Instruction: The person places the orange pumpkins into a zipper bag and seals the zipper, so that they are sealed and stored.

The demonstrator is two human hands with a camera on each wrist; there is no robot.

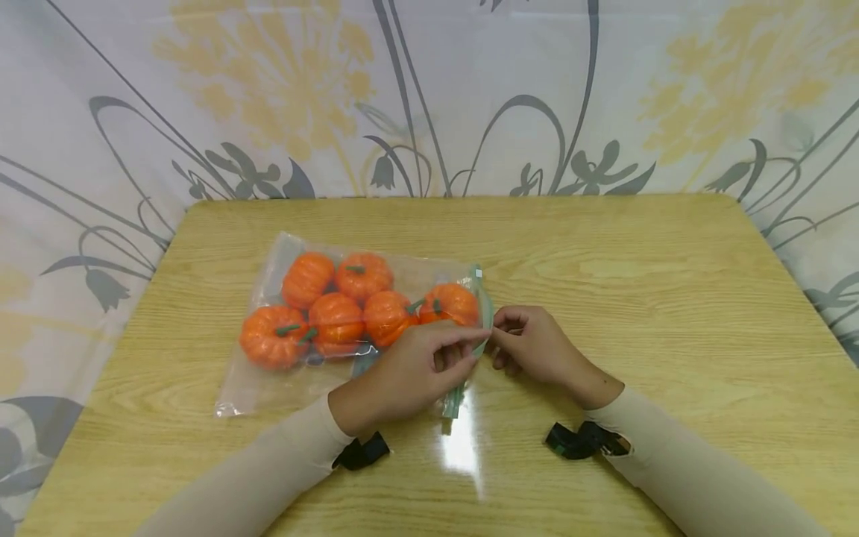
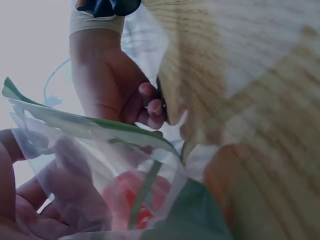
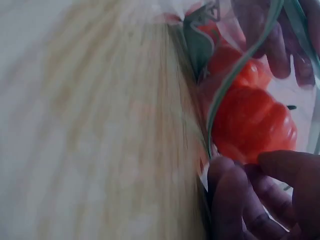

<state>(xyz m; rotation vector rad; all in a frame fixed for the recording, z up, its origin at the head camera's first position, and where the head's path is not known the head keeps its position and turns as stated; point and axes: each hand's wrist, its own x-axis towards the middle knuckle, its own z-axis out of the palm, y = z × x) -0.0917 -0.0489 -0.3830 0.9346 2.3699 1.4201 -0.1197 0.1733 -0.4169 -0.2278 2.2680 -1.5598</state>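
Observation:
A clear zip bag with a green-edged mouth lies on the table, holding several small orange toy pumpkins with green stems. My left hand reaches over the bag and pinches the edge of its mouth. From the other side, my right hand pinches the same green edge between thumb and curled fingers. Two green strips stand apart in the right wrist view, with a pumpkin between them. The left wrist view shows the left fingers partly behind the plastic.
The bag lies on a wood-grain table. A flower-patterned cloth hangs along its back and sides. Black straps sit at both wrists over beige sleeves.

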